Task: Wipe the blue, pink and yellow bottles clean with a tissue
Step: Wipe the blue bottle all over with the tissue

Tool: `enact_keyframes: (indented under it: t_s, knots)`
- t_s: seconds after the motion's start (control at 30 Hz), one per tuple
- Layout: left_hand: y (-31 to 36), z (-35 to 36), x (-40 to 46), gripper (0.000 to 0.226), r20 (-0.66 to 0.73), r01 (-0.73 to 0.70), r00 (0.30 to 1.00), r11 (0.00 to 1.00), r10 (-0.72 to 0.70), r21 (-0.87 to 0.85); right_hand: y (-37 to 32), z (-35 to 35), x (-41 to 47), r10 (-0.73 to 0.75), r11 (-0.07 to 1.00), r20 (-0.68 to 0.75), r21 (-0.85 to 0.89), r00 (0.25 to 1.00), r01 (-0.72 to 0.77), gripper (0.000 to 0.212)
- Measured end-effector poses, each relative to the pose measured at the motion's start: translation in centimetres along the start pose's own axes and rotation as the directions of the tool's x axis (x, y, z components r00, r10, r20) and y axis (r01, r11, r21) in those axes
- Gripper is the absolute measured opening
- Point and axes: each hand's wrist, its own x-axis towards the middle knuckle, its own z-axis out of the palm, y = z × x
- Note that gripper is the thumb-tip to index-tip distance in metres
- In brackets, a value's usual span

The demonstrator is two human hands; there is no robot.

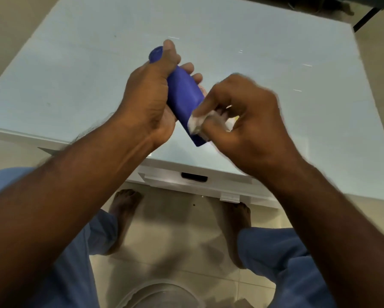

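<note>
Blue plastic bottle hangs above the pale glass tabletop, cap away, base nearest; left hand grips its upper body, right hand pinches crumpled white tissue against its base end.

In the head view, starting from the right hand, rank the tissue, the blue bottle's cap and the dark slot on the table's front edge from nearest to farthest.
Measured from the right hand:
1. Tissue: pinched in that hand's fingers, pressed on the bottle's lower end.
2. Blue bottle's cap: up and to the left, past the left hand gripping the blue bottle.
3. Dark slot: below, on the table's front edge. It and the cap are too close to call.
</note>
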Motion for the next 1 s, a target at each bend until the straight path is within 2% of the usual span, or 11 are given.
enact_keyframes:
  t_s: [0.07, 0.1, 0.27, 0.33, 0.4, 0.47, 0.53, 0.67, 0.77, 0.87, 1.0]
  knots:
    - [0.4, -0.2, 0.3, 0.037, -0.066, -0.003, 0.998, 1.000, 0.001, -0.028, -0.6, 1.0, -0.6, -0.079, 0.989, 0.147, -0.114, 0.986, 0.096, 0.009]
    - [0.5, -0.3, 0.4, 0.038, -0.090, 0.000, 0.996, 0.999, -0.004, -0.037, -0.7, 1.2, -0.7, -0.085, 0.982, 0.164, -0.154, 0.983, 0.111, 0.010]
    - [0.8, -0.5, 0.5, 0.039, -0.130, 0.046, 0.989, 0.986, -0.067, -0.158, 0.1, -0.4, 0.2, 0.057, 0.992, -0.022, -0.112, 0.998, -0.059, 0.011]
    - [0.6, -0.4, 0.4, 0.038, -0.131, 0.063, 0.987, 0.977, -0.091, -0.204, 0.0, -0.3, 0.0, 0.007, 0.995, 0.025, -0.097, 1.000, -0.004, 0.009]
    - [0.3, -0.3, 0.3, 0.036, -0.132, 0.081, 0.985, 0.974, -0.111, -0.210, -0.8, 0.9, -0.8, -0.081, 0.980, 0.128, -0.170, 0.988, 0.102, 0.008]
    - [-0.1, 0.0, 0.0, 0.032, -0.118, 0.107, 0.984, 0.973, -0.133, -0.204, -1.0, 1.8, -1.1, -0.127, 0.961, 0.156, -0.226, 0.980, 0.160, 0.008]
    - [-0.6, 0.3, -0.4, 0.032, -0.055, 0.155, 0.985, 0.975, -0.165, -0.160, -0.7, 1.6, -0.6, -0.091, 0.979, 0.070, -0.177, 0.993, 0.102, 0.008]
    - [-1.6, 0.5, -1.5, 0.050, 0.162, 0.248, 0.953, 0.966, -0.256, 0.068, -0.2, 0.5, 0.3, -0.004, 0.996, -0.115, -0.087, 0.993, -0.006, 0.013]
    - [-2.2, 0.6, -1.9, 0.048, 0.263, 0.252, 0.925, 0.960, -0.275, 0.118, 0.0, 0.1, 0.5, 0.008, 0.998, -0.215, -0.058, 0.976, -0.021, 0.014]
    - [-1.7, 0.4, -1.5, 0.045, 0.237, 0.173, 0.950, 0.973, -0.206, 0.153, 0.0, -0.4, 0.4, -0.018, 0.999, -0.175, -0.035, 0.984, 0.012, 0.015]
    - [-0.9, -0.2, -0.6, 0.045, 0.092, 0.060, 0.992, 0.969, -0.084, 0.241, -0.1, -0.8, 0.1, -0.046, 0.998, 0.035, 0.038, 0.998, 0.045, 0.009]
